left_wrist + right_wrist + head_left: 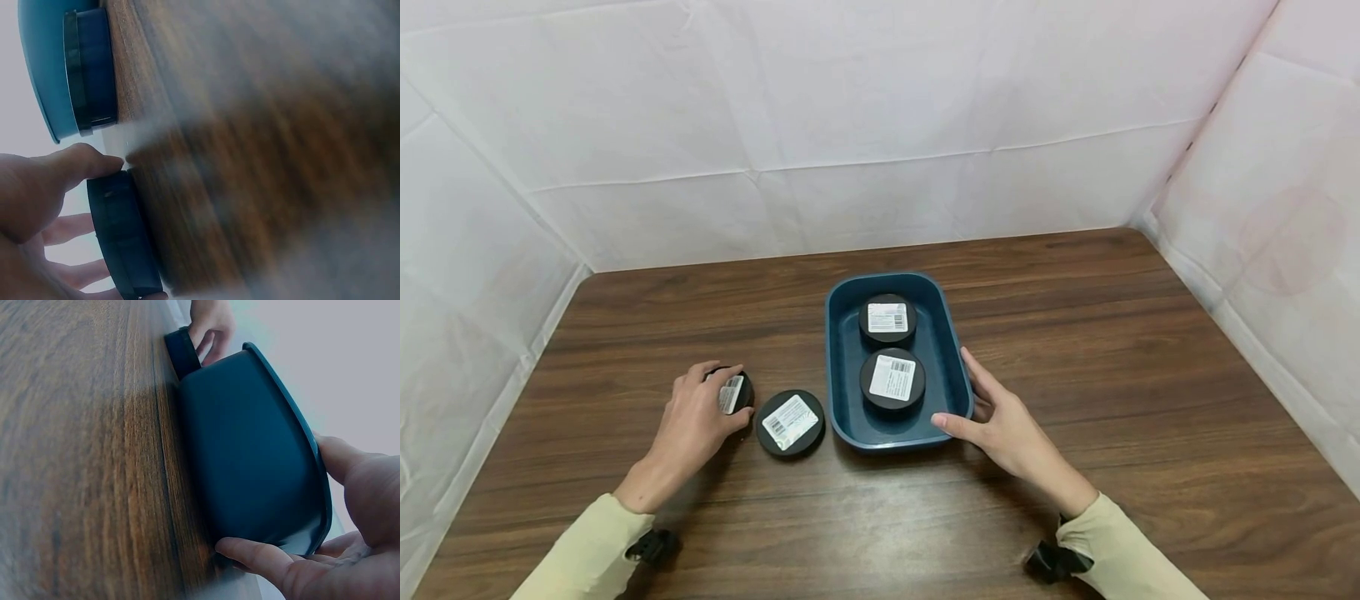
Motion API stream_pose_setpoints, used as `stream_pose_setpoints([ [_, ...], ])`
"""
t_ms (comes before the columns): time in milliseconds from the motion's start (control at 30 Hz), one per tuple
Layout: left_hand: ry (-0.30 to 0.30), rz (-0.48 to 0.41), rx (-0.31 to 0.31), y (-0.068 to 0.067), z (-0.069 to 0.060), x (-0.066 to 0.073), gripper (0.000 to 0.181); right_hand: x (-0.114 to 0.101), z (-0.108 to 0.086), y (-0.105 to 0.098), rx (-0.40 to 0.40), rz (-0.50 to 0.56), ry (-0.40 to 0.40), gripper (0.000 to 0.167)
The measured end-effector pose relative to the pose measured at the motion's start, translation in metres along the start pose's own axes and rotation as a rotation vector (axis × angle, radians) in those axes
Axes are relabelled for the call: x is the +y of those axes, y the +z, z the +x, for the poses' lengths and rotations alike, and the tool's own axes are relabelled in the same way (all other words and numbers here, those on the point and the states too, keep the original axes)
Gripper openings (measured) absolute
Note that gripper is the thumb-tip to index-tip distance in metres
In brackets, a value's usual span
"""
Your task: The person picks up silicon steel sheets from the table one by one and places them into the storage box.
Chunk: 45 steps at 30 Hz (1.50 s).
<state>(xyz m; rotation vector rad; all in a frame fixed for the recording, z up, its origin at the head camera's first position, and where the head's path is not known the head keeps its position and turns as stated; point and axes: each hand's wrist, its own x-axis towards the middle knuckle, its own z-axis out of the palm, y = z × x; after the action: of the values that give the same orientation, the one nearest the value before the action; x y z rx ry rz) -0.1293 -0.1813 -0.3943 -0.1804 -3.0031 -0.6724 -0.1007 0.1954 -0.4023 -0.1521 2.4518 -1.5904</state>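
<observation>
My left hand [696,417] spans a round black container [730,393] with a white label, thumb at one side and fingers at the other. That container [122,234] sits on the wooden table in the left wrist view. Just right of it lies a second labelled black container [790,423], apart from the hand. My right hand [1003,421] holds the blue rectangular tray [958,379] by its near right corner, thumb at the rim and fingers along the outer wall. Inside the tray, two more black containers stand in a line, one far [887,319] and one near [892,379].
The brown wooden table [1112,358] extends on both sides of the tray. White sheeting [865,108] rises behind its far edge and along the left and right sides. Dark wrist devices [1056,561] are worn at both sleeves.
</observation>
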Motion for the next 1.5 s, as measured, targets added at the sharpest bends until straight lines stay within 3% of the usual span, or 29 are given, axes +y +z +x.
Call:
stream_pose_setpoints([
  [933,-0.01,-0.025,0.017,-0.006,-0.001,0.01,0.056,-0.003,-0.001,-0.002,-0.006,0.007,-0.001,0.097],
  [1500,0.044,-0.014,0.053,-0.014,-0.008,0.036,0.056,-0.002,-0.001,-0.001,-0.005,0.004,0.01,0.098],
])
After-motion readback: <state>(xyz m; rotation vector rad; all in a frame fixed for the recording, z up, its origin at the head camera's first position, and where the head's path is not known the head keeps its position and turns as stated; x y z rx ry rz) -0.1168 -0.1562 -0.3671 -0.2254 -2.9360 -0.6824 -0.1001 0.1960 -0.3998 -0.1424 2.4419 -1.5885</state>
